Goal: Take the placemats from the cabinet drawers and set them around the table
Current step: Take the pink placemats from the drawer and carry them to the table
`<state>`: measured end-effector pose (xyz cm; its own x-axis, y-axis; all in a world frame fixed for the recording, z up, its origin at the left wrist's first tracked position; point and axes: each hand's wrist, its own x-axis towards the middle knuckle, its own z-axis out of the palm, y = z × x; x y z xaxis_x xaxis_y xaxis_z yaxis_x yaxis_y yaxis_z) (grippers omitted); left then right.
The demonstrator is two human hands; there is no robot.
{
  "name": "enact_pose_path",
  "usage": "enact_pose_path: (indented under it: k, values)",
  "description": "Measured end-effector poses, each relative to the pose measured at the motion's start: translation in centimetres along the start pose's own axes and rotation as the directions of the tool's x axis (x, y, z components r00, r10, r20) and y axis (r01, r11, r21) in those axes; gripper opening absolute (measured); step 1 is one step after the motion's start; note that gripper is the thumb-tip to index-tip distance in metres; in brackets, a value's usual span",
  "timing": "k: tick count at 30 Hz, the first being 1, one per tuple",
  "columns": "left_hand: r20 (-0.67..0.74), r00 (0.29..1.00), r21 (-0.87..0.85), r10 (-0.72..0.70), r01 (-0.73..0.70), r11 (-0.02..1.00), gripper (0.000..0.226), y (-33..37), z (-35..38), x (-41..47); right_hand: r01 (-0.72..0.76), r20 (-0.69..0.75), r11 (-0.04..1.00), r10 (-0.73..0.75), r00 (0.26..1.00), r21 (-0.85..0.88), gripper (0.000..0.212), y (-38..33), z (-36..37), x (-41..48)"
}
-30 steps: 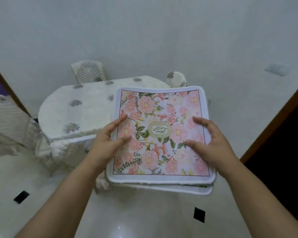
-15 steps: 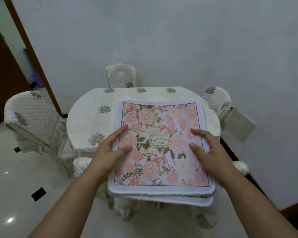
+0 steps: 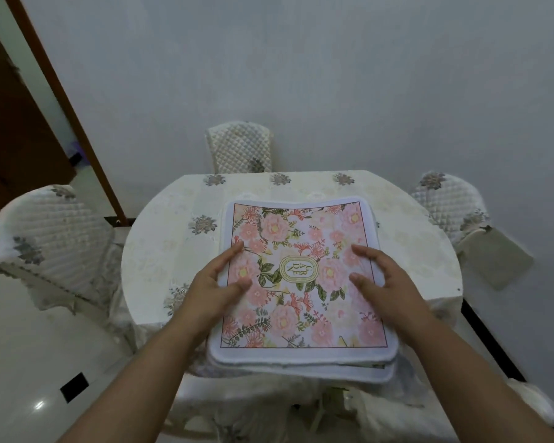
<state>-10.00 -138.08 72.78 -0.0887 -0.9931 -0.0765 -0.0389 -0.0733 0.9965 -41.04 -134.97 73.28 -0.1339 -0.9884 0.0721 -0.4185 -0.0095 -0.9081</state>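
Note:
A stack of placemats (image 3: 301, 314) with a pink floral print and white border is held flat in front of me, over the near part of the table (image 3: 163, 251). My left hand (image 3: 215, 289) grips the stack's left edge, thumb on top. My right hand (image 3: 384, 282) grips the right side, fingers spread on the top mat. The table is oval and covered with a cream cloth with grey flower motifs. How many mats lie under the top one is hidden.
Quilted covered chairs stand around the table: a left chair (image 3: 52, 238), a far chair (image 3: 240, 148) against the wall and a right chair (image 3: 448, 203). A near chair (image 3: 269, 401) shows below the stack. A brown door frame (image 3: 61, 100) is at the left. Glossy white floor lies at bottom left.
I have turned and walked toward the table; it now fills the middle of the view. Both hands keep the same hold on the stack.

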Motion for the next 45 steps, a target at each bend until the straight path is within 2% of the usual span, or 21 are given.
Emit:
enact_pose_path:
  k: [9,14,20,26,34,37,45]
  values:
    - [-0.108,0.994,0.047,0.001,0.004,0.999,0.063,0.0,0.7,12.5,0.047,0.103,0.997,-0.040,0.994,-0.062,0.038,1.9,0.3,15.2]
    - [-0.085,0.996,0.078,0.005,0.002,0.997,0.066,-0.8,0.2,19.1,0.007,0.139,0.997,0.003,0.990,-0.073,0.049,2.7,1.3,21.3]
    - [-0.016,1.000,0.080,-0.022,0.024,0.996,0.073,-2.9,-1.3,27.7,-0.054,0.097,0.997,0.059,0.994,-0.062,0.055,4.4,3.3,27.5]
    - [-0.024,0.998,0.090,-0.059,0.061,0.994,0.075,-5.4,-1.4,34.6,-0.076,0.077,0.994,0.082,0.994,-0.077,0.062,7.1,5.6,34.0]
    - [-0.018,0.990,0.070,-0.143,0.144,0.987,0.086,-10.2,1.0,44.3,-0.062,0.126,0.996,0.070,0.990,-0.065,0.070,13.6,6.7,44.5]
    - [-0.025,0.989,0.055,-0.146,0.147,0.988,0.084,-12.4,2.7,47.9,-0.107,0.140,0.994,0.103,0.985,0.020,0.069,17.2,6.4,47.8]
    - [-0.060,0.983,0.047,-0.172,0.174,0.984,0.078,-19.5,5.8,55.6,-0.221,0.150,0.968,0.203,0.968,0.116,0.072,25.4,7.5,54.9]
